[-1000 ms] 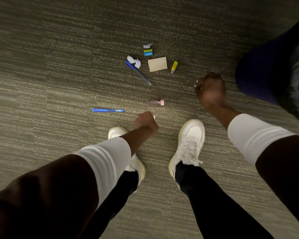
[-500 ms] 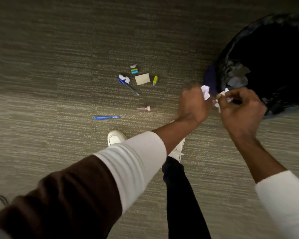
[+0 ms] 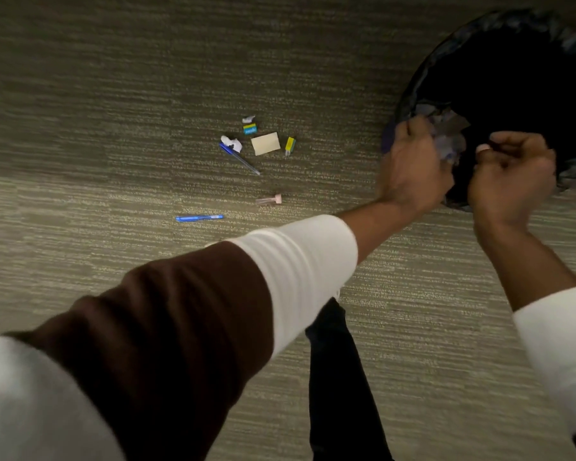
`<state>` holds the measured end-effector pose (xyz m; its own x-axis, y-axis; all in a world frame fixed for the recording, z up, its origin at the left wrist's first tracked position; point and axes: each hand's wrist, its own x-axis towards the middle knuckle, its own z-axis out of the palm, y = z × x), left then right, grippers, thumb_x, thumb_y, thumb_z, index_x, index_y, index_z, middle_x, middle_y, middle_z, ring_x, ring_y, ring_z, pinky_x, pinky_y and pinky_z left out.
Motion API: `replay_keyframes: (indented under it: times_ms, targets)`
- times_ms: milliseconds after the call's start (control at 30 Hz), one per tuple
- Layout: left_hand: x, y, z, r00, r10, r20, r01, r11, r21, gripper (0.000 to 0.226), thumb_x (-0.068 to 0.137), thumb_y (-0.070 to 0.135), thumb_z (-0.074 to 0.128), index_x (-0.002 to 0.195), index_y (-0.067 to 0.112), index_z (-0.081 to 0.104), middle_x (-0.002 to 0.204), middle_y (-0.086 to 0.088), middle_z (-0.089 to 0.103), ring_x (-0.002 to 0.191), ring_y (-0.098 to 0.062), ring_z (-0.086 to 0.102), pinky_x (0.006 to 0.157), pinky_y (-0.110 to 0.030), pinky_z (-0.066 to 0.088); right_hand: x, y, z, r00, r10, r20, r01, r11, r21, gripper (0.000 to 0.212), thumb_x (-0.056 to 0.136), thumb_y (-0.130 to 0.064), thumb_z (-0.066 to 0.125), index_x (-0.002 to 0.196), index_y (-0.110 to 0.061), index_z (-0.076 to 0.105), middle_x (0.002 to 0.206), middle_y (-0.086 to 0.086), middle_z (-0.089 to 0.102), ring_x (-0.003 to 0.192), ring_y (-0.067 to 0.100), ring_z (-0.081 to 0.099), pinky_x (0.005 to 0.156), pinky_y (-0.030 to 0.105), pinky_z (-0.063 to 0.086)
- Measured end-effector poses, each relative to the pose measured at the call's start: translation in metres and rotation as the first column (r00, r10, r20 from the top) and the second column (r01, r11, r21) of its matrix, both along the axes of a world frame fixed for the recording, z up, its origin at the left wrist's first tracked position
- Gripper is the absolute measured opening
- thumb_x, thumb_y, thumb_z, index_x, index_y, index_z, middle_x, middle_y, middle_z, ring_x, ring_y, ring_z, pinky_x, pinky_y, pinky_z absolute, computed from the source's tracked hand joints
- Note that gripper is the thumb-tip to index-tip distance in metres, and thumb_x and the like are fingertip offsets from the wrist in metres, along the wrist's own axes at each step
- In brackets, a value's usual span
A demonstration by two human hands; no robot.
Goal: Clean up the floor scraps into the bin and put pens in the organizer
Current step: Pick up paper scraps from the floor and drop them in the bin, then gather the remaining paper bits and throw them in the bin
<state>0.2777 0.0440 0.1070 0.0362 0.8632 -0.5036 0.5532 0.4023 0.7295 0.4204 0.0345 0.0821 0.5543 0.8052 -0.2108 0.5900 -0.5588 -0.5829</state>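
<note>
Both my hands hang over the near rim of the black lined bin [image 3: 413, 91] at the upper right. My left hand [image 3: 413, 168] is seen from the back, fingers curled down beside blurred pale paper scraps [image 3: 446, 138] just inside the bin; whether it grips them is unclear. My right hand [image 3: 512, 178] is a closed fist with nothing visible in it. On the carpet lie a light blue pen [image 3: 199, 217], a dark blue pen [image 3: 239, 158], a crumpled white scrap [image 3: 231, 143], a tan note [image 3: 265, 143] and a pink-capped tube [image 3: 269, 200]. No organizer is in view.
Also on the carpet are a small yellow piece [image 3: 290, 145], a blue-and-yellow wrapper [image 3: 250, 129] and a tiny white scrap [image 3: 248, 119]. My dark trouser leg [image 3: 333, 377] stands below the arms. Striped grey-green carpet runs all around.
Both hands rose from near my shoes to the bin carrying white scraps. The white paper seen in my fingers half a second ago no longer shows. The view swung right.
</note>
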Motion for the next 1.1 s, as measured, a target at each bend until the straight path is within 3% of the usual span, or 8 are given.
replay_keyframes:
  times_ms: [100, 167, 267, 433, 633, 800, 900, 1100]
  targets:
    - [-0.041, -0.019, -0.020, 0.995, 0.019, -0.103, -0.017, 1.000, 0.013, 0.016, 0.091, 0.019, 0.070, 0.105, 0.016, 0.065, 0.111, -0.006, 0.069, 0.099, -0.028, 0.070, 0.084, -0.043, 0.060, -0.033, -0.016, 0.003, 0.980, 0.196, 0.021, -0.197, 0.971, 0.133, 0.021, 0.089, -0.018, 0.059, 0.104, -0.013, 0.074, 0.109, 0.011, 0.070, 0.087, 0.013, 0.067, 0.085, 0.019, 0.053]
    - [-0.075, -0.030, -0.038, 0.982, 0.054, -0.179, -0.063, 0.997, -0.045, 0.009, 0.091, 0.020, 0.070, 0.099, 0.022, 0.067, 0.105, -0.001, 0.073, 0.095, -0.025, 0.072, 0.082, -0.042, 0.062, -0.060, -0.026, 0.000, 0.932, 0.361, -0.012, -0.354, 0.920, 0.168, 0.014, 0.093, -0.014, 0.063, 0.101, -0.012, 0.074, 0.105, 0.011, 0.069, 0.085, 0.012, 0.065, 0.081, 0.022, 0.053]
    - [-0.132, -0.042, -0.071, 0.944, 0.070, -0.322, -0.112, 0.987, -0.113, 0.008, 0.091, 0.019, 0.068, 0.099, 0.022, 0.067, 0.104, -0.002, 0.074, 0.094, -0.026, 0.072, 0.079, -0.038, 0.060, -0.101, -0.035, -0.019, 0.813, 0.579, -0.061, -0.569, 0.813, 0.123, 0.008, 0.093, -0.016, 0.071, 0.100, -0.013, 0.072, 0.103, 0.005, 0.067, 0.081, 0.011, 0.064, 0.077, 0.024, 0.055]
    - [-0.214, -0.049, -0.128, 0.880, 0.134, -0.455, -0.211, 0.970, -0.123, 0.016, 0.094, 0.017, 0.060, 0.108, 0.015, 0.066, 0.112, -0.010, 0.072, 0.101, -0.036, 0.071, 0.084, -0.046, 0.060, -0.157, -0.031, -0.091, 0.618, 0.779, -0.109, -0.786, 0.615, -0.062, 0.025, 0.090, -0.029, 0.079, 0.109, -0.016, 0.070, 0.108, 0.005, 0.064, 0.087, 0.018, 0.065, 0.077, 0.040, 0.058]
    - [-0.266, -0.027, -0.202, 0.834, 0.069, -0.548, -0.138, 0.987, -0.086, 0.043, 0.090, 0.018, 0.066, 0.131, 0.010, 0.057, 0.130, -0.013, 0.061, 0.117, -0.037, 0.066, 0.088, -0.049, 0.059, -0.208, 0.008, -0.181, 0.548, 0.833, -0.075, -0.817, 0.513, -0.264, 0.050, 0.088, -0.039, 0.076, 0.132, -0.020, 0.060, 0.131, 0.014, 0.057, 0.119, 0.038, 0.062, 0.095, 0.046, 0.056]
    - [-0.298, 0.006, -0.265, 0.816, 0.018, -0.578, -0.085, 0.993, -0.088, 0.068, 0.086, 0.020, 0.073, 0.146, 0.009, 0.041, 0.152, -0.015, 0.040, 0.143, -0.036, 0.040, 0.104, -0.050, 0.054, -0.241, 0.036, -0.237, 0.470, 0.882, 0.022, -0.840, 0.455, -0.297, 0.056, 0.088, -0.038, 0.075, 0.139, -0.025, 0.053, 0.141, 0.015, 0.050, 0.136, 0.038, 0.048, 0.096, 0.051, 0.054]
    - [-0.302, 0.017, -0.291, 0.796, -0.066, -0.602, 0.000, 0.994, -0.110, 0.083, 0.090, 0.027, 0.072, 0.160, 0.017, 0.027, 0.164, -0.019, 0.023, 0.155, -0.041, 0.022, 0.107, -0.054, 0.051, -0.255, 0.043, -0.261, 0.362, 0.929, 0.084, -0.871, 0.369, -0.324, 0.068, 0.090, -0.039, 0.076, 0.150, -0.028, 0.045, 0.154, 0.017, 0.042, 0.144, 0.041, 0.040, 0.099, 0.056, 0.054]
    - [-0.302, 0.019, -0.313, 0.763, -0.103, -0.638, 0.135, 0.991, 0.002, 0.068, 0.099, 0.038, 0.062, 0.159, 0.030, 0.032, 0.160, -0.020, 0.027, 0.149, -0.046, 0.027, 0.108, -0.055, 0.049, -0.278, 0.042, -0.286, 0.160, 0.971, 0.177, -0.864, 0.225, -0.450, 0.065, 0.099, -0.037, 0.065, 0.158, -0.030, 0.038, 0.163, 0.020, 0.027, 0.151, 0.044, 0.027, 0.107, 0.057, 0.049]
